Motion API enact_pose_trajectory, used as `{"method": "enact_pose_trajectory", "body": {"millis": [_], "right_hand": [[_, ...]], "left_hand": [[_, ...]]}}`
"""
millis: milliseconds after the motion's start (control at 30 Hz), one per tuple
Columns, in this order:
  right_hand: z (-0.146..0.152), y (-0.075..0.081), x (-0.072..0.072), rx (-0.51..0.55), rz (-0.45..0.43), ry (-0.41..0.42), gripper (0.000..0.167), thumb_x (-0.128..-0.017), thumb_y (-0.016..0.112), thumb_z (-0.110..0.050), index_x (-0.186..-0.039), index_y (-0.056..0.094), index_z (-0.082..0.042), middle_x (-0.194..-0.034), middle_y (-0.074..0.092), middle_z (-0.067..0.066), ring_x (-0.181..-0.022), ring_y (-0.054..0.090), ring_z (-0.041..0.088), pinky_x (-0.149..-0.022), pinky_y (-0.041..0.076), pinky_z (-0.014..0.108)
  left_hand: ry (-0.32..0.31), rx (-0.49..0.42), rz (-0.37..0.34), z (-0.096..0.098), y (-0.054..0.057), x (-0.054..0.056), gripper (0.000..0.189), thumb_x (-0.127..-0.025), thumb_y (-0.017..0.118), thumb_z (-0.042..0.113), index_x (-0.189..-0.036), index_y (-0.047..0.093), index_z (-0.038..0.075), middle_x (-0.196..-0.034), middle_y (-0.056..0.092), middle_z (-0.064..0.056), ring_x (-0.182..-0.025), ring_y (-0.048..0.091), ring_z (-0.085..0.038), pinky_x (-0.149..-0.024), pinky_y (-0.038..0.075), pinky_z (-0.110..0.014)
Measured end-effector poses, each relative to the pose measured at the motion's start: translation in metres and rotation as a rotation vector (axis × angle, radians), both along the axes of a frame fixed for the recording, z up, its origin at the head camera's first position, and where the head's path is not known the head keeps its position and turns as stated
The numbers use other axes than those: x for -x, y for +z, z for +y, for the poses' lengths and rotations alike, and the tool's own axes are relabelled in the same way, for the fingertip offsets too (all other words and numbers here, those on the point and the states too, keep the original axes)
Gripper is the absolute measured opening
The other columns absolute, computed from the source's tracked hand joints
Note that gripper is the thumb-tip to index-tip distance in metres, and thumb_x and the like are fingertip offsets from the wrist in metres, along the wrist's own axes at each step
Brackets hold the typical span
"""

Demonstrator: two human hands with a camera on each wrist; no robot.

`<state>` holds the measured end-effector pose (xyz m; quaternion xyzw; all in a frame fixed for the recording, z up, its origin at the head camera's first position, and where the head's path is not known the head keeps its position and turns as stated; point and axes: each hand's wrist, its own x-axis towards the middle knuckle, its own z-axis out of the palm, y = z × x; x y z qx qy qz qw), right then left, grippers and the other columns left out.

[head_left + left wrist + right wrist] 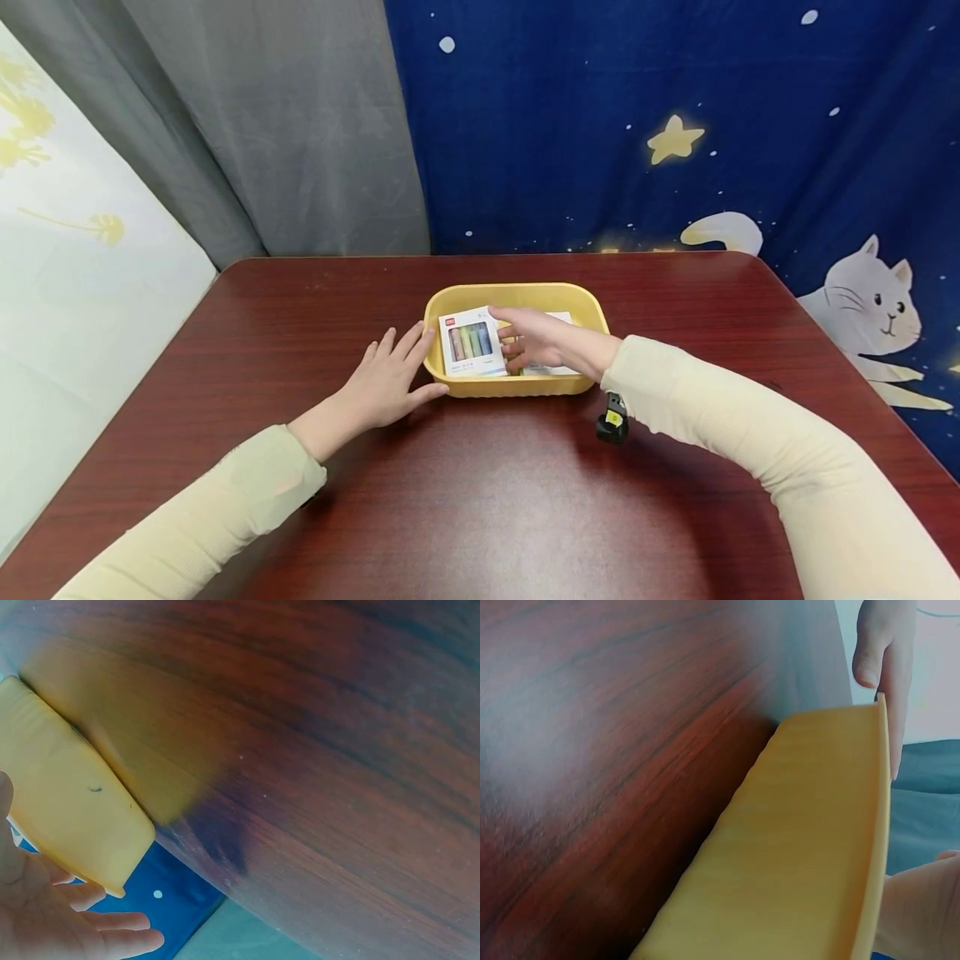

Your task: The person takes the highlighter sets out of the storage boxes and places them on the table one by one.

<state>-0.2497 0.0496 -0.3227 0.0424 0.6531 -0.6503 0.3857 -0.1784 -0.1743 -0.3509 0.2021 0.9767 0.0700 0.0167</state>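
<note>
Farthest left of the bin point(517, 388) stands a white panel point(82, 275) printed with yellow flowers, and behind the bin to its left hangs a grey curtain point(322, 125). A pale sleeve point(202, 508) comes in from the near left of the bin and ends at the person's left hand point(390, 375), whose fingers are spread and straight, gripping nothing; their tips touch the bin's left end, with the thumb at its near left corner. The yellow bin rests on the dark red bench point(510, 500). Inside it, at the left, lies a white box point(472, 368), slightly turned, with coloured sticks point(471, 342) showing through its window. The right hand point(543, 337) reaches into the bin from the right, its thumb by the top right corner of that box and its fingers apart and loosely bent along the box's right edge, not closed round it; whether they touch it is hard to tell. Under this hand, in the bin's right half, lies a second box point(547, 371), mostly covered. Just outside the bin's near right corner, a black device point(611, 421) hangs at the cuff of the right sleeve point(720, 417). Behind the bin and on to its right spreads a blue curtain point(600, 83) with a star point(675, 139) and a cat point(873, 300).
</note>
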Motion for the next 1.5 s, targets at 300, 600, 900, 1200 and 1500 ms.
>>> {"method": "enact_pose_trajectory", "body": {"millis": [300,600,900,1200,1500], "right_hand": [[0.007,-0.006,0.009,0.022,-0.033,0.047,0.050,-0.100,0.032,-0.033,-0.142,0.021,-0.008,-0.147,0.018,0.021,-0.132,0.026,0.037,-0.102,0.031,0.053],[0.005,-0.006,0.019,-0.050,0.001,0.103,0.034,-0.099,0.036,-0.022,-0.128,0.034,-0.003,-0.116,0.046,0.019,-0.097,0.050,0.028,-0.089,0.045,0.049],[-0.002,0.004,0.027,-0.098,-0.045,0.167,0.039,-0.098,0.037,-0.017,-0.133,0.028,-0.001,-0.122,0.039,0.022,-0.105,0.047,0.033,-0.070,0.054,0.042],[-0.009,0.012,0.031,-0.172,-0.076,0.238,0.041,-0.097,0.040,-0.015,-0.134,0.030,0.001,-0.119,0.042,0.022,-0.101,0.050,0.031,-0.063,0.055,0.037],[-0.016,0.011,0.033,-0.191,-0.053,0.250,0.033,-0.093,0.040,-0.003,-0.123,0.039,0.009,-0.110,0.049,0.023,-0.101,0.053,0.033,-0.061,0.055,0.035]], "left_hand": [[0.002,0.002,0.003,0.000,-0.001,-0.001,0.084,-0.086,0.049,0.058,-0.147,0.016,0.010,-0.152,0.017,-0.014,-0.132,0.020,-0.049,-0.101,0.022,-0.062],[0.005,0.000,0.002,0.000,-0.001,-0.001,0.084,-0.087,0.049,0.057,-0.148,0.016,0.010,-0.152,0.017,-0.013,-0.131,0.020,-0.049,-0.101,0.023,-0.062],[0.007,0.000,-0.004,0.000,0.000,0.000,0.084,-0.086,0.050,0.057,-0.148,0.014,0.011,-0.152,0.017,-0.014,-0.131,0.021,-0.050,-0.101,0.023,-0.062],[0.004,-0.004,-0.004,0.000,-0.002,0.000,0.084,-0.086,0.049,0.057,-0.148,0.015,0.010,-0.152,0.016,-0.012,-0.131,0.021,-0.049,-0.101,0.023,-0.062],[0.000,-0.003,0.022,0.001,-0.003,0.000,0.085,-0.086,0.050,0.057,-0.147,0.018,0.009,-0.152,0.018,-0.013,-0.131,0.022,-0.049,-0.100,0.024,-0.062]]}}
